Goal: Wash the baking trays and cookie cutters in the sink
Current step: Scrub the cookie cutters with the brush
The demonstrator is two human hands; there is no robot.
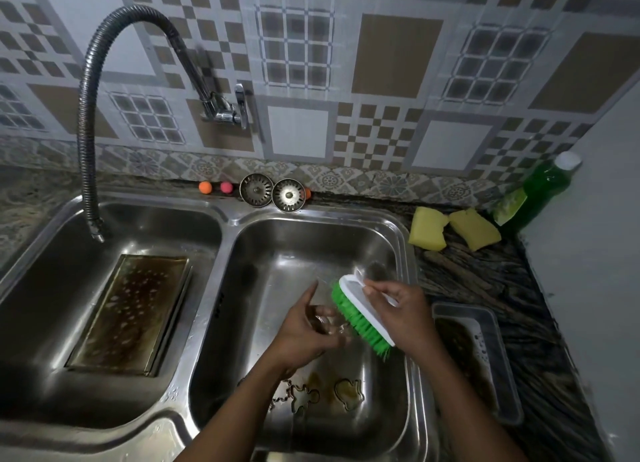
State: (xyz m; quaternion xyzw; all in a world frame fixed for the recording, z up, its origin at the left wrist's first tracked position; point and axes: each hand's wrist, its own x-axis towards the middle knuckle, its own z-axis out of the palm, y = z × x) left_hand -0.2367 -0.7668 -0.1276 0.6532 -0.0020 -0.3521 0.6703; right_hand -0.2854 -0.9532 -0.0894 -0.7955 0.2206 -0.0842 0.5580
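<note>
Scrubbing mid-frame: our left hand (304, 330) pinches cookie cutter (327, 323), probably thin, slippery, hold rim; right hand (407, 311) grips brush (360, 311).

Dim, soft, wide-angle edge distortion

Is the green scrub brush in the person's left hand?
No, the right hand grips the green scrub brush, while the left hand holds a small metal cookie cutter.
</note>
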